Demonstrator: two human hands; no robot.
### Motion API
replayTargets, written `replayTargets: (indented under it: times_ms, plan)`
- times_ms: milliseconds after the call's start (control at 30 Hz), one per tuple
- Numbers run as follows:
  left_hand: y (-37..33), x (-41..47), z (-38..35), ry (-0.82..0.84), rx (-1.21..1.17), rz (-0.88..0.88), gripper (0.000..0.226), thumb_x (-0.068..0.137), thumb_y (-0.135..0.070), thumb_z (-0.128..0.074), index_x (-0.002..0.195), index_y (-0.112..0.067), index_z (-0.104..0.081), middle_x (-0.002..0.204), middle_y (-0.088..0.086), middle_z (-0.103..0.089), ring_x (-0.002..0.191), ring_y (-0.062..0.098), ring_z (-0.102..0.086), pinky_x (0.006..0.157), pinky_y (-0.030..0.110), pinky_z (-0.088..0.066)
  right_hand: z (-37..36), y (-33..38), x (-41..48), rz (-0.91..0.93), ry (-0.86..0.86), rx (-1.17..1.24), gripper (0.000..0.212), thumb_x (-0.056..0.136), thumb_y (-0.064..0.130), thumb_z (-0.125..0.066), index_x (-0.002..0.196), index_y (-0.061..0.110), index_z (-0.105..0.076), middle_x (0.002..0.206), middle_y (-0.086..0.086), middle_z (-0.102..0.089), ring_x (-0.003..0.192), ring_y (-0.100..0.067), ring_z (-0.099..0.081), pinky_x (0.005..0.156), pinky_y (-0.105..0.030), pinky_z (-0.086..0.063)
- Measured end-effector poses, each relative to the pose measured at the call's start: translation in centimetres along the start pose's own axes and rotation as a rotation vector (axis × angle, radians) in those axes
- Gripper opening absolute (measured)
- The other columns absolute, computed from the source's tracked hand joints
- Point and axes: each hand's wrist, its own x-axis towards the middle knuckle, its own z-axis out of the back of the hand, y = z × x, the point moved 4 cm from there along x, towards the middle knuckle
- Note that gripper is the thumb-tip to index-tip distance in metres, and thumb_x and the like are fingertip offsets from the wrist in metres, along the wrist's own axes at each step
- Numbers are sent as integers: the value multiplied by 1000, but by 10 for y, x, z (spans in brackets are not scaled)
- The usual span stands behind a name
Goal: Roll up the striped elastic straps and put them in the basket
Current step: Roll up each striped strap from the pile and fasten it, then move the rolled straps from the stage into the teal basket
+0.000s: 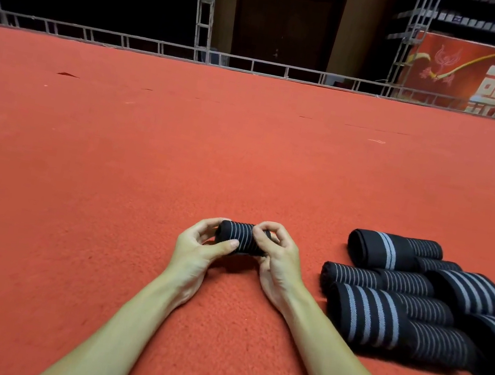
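Red carpet (pixel 147 154) is covering the floor, running back to a metal truss railing (pixel 260 66) and a dark door (pixel 287 20). Left hand (pixel 196 252) and right hand (pixel 277 262) are both gripping a striped elastic strap roll (pixel 239 237), which is sitting between the two sets of fingers, just above the carpet. Left thumb (pixel 226 246) is pressing across the near face of the roll; right fingers (pixel 264 232) are curling over its other end.

Assessment: the webbing is looking light, soft and springy, so the roll is likely to unwind if the grip loosens. The best hold is around the barrel, with a thumb pinning the loose tail, which is not showing.

Further striped straps (pixel 410 299) are lying in a pile well beyond the right fingers. No basket is showing.
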Motion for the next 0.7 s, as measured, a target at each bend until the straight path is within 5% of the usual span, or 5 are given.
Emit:
replayTargets:
  times_ms: [67, 167, 367, 500, 700]
  plan:
    - [-2, -4, -1, -14, 55, 3, 34, 73, 6, -73, 98, -14, -66, 100, 8, -66, 96, 24, -62, 85, 38, -52, -1, 0, -3, 9, -48, -169, 22, 76, 10, -75, 92, 19, -63, 86, -9, -61, 79, -21, -56, 70, -33, -46]
    - [-7, -11, -2, -20, 66, 39, 26, 76, -4, -75, 98, -13, -65, 100, 12, -63, 87, 26, -62, 65, 30, -54, -4, 10, -8, -12, -46, -462, 33, 81, 2, -70, 108, 18, -60, 99, -10, -59, 80, -13, -55, 66, -18, -49]
    - [-19, -23, -12, -22, 214, 25, 24, 72, -14, -81, 94, -19, -70, 94, 3, -71, 87, 19, -67, 77, 40, -54, -11, 72, -16, 34, 235, -941, 31, 81, 8, -74, 111, 9, -65, 99, -1, -63, 86, -10, -58, 70, -12, -48]
    - [-20, -32, -36, 4, 284, -28, 22, 76, -13, -78, 95, -20, -71, 87, -8, -69, 73, 1, -64, 61, 19, -50, 16, 118, -18, 48, 358, -1371, 36, 83, 32, -73, 114, 14, -65, 110, 0, -67, 100, -14, -63, 88, -25, -49]
    - [12, -39, -64, -45, 353, 30, 24, 74, -14, -79, 95, -20, -70, 94, -2, -69, 74, 13, -63, 68, 33, -52, 85, 148, -9, -81, 368, -2018, 36, 93, 29, -52, 129, 26, -58, 132, 4, -59, 126, -23, -45, 104, -44, -28]
